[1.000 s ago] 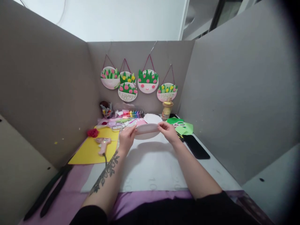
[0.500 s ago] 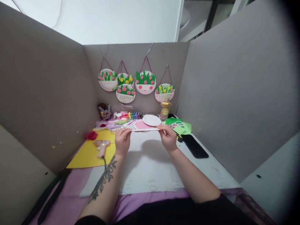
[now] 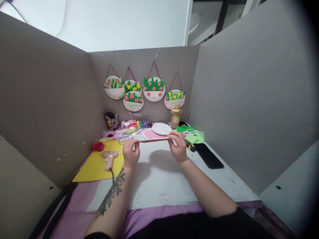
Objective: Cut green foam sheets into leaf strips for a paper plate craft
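Observation:
My left hand (image 3: 131, 153) and my right hand (image 3: 177, 146) hold a thin paper plate (image 3: 154, 139) between them above the white table. Each hand pinches one end of it, thumb against fingers. The plate is seen almost edge-on, so its faces are mostly hidden; a white upper edge and a brownish strip below show. Just beyond it on the table lie a white paper plate (image 3: 161, 128) and a pink-and-white piece (image 3: 151, 133). A pink glue gun (image 3: 110, 159) rests on a yellow sheet (image 3: 92, 166) left of my left hand.
Right of my right hand lie a black phone (image 3: 208, 156), a yellow-black cutter (image 3: 189, 145), scissors (image 3: 188, 132) and green sheets (image 3: 199, 136). Paint bottles (image 3: 142, 123), a pen holder (image 3: 111, 120) and a jar (image 3: 175, 119) stand at the back. Plate crafts (image 3: 154, 96) hang on the grey panel (image 3: 189, 59).
The held plate has tilted, its left end now slightly lower and more of its brownish underside showing. Both hands keep their pinch. The view has shifted slightly.

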`<state>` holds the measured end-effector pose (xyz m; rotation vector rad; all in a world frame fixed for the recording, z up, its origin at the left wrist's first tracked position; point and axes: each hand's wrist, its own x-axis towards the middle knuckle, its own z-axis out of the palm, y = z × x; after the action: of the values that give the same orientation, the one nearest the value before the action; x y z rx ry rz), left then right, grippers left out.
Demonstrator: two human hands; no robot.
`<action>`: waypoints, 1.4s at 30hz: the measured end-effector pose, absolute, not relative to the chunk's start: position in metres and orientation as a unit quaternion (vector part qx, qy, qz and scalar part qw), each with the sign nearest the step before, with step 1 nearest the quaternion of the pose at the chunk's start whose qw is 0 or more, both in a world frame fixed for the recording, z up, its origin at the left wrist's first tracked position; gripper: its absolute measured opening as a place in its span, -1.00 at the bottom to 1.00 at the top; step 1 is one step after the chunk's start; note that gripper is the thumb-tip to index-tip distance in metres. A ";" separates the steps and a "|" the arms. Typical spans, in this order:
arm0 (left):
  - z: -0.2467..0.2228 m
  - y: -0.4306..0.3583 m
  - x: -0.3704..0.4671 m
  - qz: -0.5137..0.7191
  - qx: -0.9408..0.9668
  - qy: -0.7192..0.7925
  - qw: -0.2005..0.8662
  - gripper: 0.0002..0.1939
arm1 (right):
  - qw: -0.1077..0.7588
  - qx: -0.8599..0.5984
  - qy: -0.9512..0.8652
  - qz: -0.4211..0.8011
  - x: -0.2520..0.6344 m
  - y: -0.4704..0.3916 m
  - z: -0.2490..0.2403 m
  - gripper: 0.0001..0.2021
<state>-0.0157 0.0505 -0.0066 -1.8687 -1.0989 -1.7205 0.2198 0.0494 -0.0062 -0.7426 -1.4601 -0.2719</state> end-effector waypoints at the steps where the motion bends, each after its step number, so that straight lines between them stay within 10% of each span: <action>1: -0.007 0.051 -0.015 -0.604 -0.664 -0.399 0.188 -0.91 | 0.675 -0.341 -0.636 -0.155 0.218 0.048 -0.008 -0.85; 12: -0.002 0.031 0.003 -0.520 -0.731 -0.395 0.198 -0.83 | 0.445 -0.387 -0.793 -0.155 0.179 0.047 -0.029 -0.69; 17: -0.003 0.031 0.007 -0.531 -0.742 -0.363 0.188 -0.81 | 0.537 -0.442 -0.711 0.102 0.174 0.061 -0.039 -0.81; 21: -0.007 0.040 0.000 -0.605 -0.678 -0.410 0.081 -0.43 | 0.644 -0.427 -0.551 0.316 0.186 0.077 -0.038 -0.78; 30: -0.003 0.030 0.014 -0.544 -0.701 -0.408 -0.216 -0.11 | 0.626 -0.301 -0.519 0.498 0.189 0.069 -0.033 -0.62; 42: 0.003 0.022 0.016 -0.539 -0.708 -0.391 -0.235 -0.04 | 0.540 -0.239 -0.620 0.516 0.190 0.059 -0.035 -0.68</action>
<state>0.0164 0.0216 0.0029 -2.6347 -1.4540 -2.0050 0.1900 0.0594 -0.0346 -0.5673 -1.4742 1.2265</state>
